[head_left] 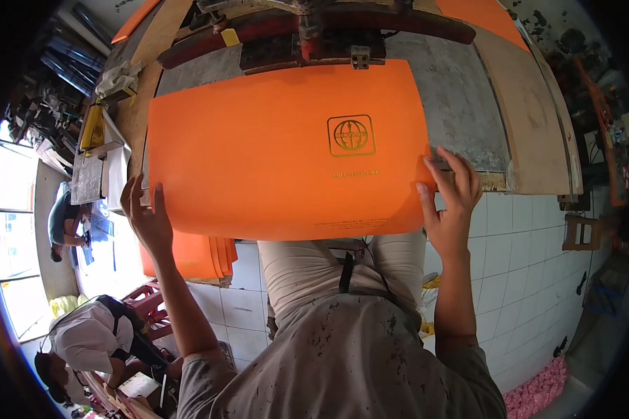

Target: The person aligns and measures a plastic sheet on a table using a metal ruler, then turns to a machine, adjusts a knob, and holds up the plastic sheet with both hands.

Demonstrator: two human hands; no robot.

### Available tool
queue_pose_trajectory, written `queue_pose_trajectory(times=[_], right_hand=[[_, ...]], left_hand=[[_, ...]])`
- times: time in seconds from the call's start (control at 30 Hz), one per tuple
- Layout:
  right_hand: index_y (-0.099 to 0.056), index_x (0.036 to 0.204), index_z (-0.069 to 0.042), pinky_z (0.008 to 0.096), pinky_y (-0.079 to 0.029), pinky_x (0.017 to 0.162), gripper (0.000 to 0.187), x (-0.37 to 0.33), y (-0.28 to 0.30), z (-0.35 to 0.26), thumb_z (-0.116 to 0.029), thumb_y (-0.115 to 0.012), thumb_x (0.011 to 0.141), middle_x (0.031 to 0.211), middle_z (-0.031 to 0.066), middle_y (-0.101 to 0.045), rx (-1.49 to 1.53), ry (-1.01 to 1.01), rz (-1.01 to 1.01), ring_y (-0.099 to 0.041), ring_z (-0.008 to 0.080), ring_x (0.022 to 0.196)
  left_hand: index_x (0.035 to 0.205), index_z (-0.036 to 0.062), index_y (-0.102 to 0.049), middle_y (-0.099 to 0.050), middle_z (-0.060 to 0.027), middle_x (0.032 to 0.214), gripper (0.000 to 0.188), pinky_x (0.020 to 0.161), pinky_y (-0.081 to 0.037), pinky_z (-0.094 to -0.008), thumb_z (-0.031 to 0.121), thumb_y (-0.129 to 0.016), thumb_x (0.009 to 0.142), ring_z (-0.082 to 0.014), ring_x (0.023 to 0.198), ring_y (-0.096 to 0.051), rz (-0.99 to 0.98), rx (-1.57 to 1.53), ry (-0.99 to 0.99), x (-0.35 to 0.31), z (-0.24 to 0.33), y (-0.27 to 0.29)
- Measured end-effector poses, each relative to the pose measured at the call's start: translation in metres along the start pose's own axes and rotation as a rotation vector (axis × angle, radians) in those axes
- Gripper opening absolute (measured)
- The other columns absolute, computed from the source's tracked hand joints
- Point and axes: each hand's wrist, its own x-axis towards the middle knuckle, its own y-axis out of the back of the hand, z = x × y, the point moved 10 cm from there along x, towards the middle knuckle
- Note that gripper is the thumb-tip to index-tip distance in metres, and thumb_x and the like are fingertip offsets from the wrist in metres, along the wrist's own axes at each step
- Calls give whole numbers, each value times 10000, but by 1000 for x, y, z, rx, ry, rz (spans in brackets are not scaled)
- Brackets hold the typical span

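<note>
A large orange sheet of card (258, 153) spans the worktable in front of me, its near edge bowed and hanging over the table's front. A gold globe emblem in a rounded square frame and lines of gold print mark its right half. My left hand (148, 222) has the left edge near the front corner, thumb over the top and fingers beyond the edge. On the opposite side my right hand (453, 202) holds the right edge between thumb and fingertips, with its other fingers spread. Just beyond the sheet's far edge sits the dark red press frame (307, 42).
More orange sheets (196, 258) are stacked below the table's left front. Other orange sheets (489, 21) lie at the far right. A cloth and a yellow box (93, 129) are at the left. One person (94, 335) sits at lower left; another (64, 220) is by the window.
</note>
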Motion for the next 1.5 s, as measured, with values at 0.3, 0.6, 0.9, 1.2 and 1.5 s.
queue_pose_trajectory(times=[0.3,0.6,0.9,1.2,1.5], right_hand=[[-540,1427,-7,505,-310,1159,497,-94,-11,42,-246,-624,999,1491,176,-464,506,-280,360,-400,317,1402],[-558,1322,57,321,-449,1038,415,-138,-96,66,-44,-704,946,1231,104,-666,1255,-703,-274,-606,163,1193],[-536,1334,83,331,-511,996,436,-133,-41,37,-18,-698,943,1208,120,-677,1221,-699,-217,-651,177,1136],[-505,1385,100,355,-490,1033,587,-134,-33,39,-130,-769,915,1259,139,-662,1343,-726,-201,-640,199,1170],[-520,1388,69,351,-475,1031,580,-141,-50,37,-212,-737,930,1260,111,-647,1599,-796,-154,-611,190,1188]], left_hand=[[1450,42,-432,-559,-107,1336,574,1020,-431,-426,466,-494,1069,-217,1251,-524,47,-945,812,-233,-57,-81],[1504,116,-446,-546,-100,1479,648,1154,-376,-494,557,-510,1035,-259,1404,-479,-607,-1914,795,-258,22,-188],[1425,111,-524,-617,-67,1361,517,878,-576,-369,379,-650,1001,-230,1180,-638,-496,-1619,806,-264,-10,-100],[1455,77,-497,-654,-131,1299,532,543,-619,-339,437,-450,1066,-241,949,-724,-476,-1908,777,-251,-20,-68],[1550,61,-399,-441,-172,1577,663,1172,-364,-601,509,-440,1062,-374,1441,-428,-497,-2527,1078,-292,47,-118]])
